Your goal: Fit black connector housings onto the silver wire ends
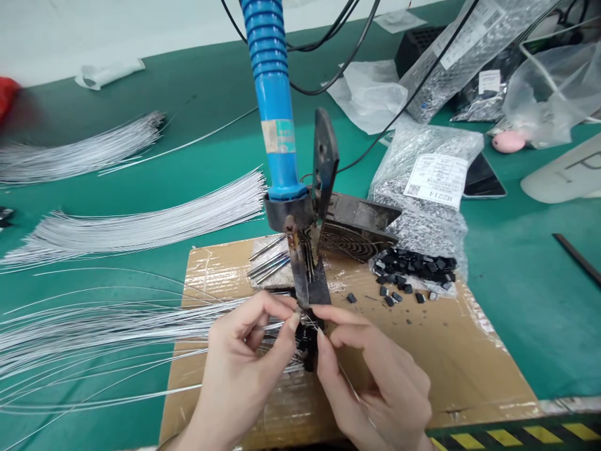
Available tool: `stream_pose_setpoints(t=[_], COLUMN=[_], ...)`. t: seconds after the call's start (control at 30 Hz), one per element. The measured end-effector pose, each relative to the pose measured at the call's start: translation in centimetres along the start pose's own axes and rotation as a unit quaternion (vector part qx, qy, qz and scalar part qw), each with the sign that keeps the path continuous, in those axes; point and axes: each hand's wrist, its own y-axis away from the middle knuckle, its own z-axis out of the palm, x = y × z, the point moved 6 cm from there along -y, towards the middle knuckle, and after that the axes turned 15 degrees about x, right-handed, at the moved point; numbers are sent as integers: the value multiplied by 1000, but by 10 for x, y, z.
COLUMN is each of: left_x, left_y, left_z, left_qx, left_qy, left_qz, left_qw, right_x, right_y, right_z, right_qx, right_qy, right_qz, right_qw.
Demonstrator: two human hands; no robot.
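Note:
A blue-handled soldering iron [277, 100] is held upright in a metal bracket [291, 213], its tip [299, 275] pointing down. Just under the tip, my left hand [253, 351] pinches thumb and forefinger on a tiny piece hidden by the fingertips. Close by on the right, my right hand [375, 376] is closed on a thin solder wire [348, 379] that trails down past the palm. Small black parts [307, 341] sit between the hands. Many thin white wires [117, 326] run from the left to behind my left hand.
A cardboard sheet [422, 376] covers the green table [530, 300]. Two more wire bundles [154, 219] lie at left. Behind the iron stands a small fan [359, 228]. Black connectors [413, 266] spill from a labelled bag [427, 169]. A phone [483, 175] lies behind it.

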Motion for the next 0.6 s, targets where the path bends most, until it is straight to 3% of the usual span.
stream_pose_setpoints(t=[0.6], left_x=[-2], left_y=[1], left_z=[-1], left_qx=[-2], left_qy=[1], left_qz=[-6], left_qw=[1000], right_x=[-2], right_y=[0], right_z=[1], right_qx=[2], right_qy=[12], right_qz=[-21], right_qw=[1000])
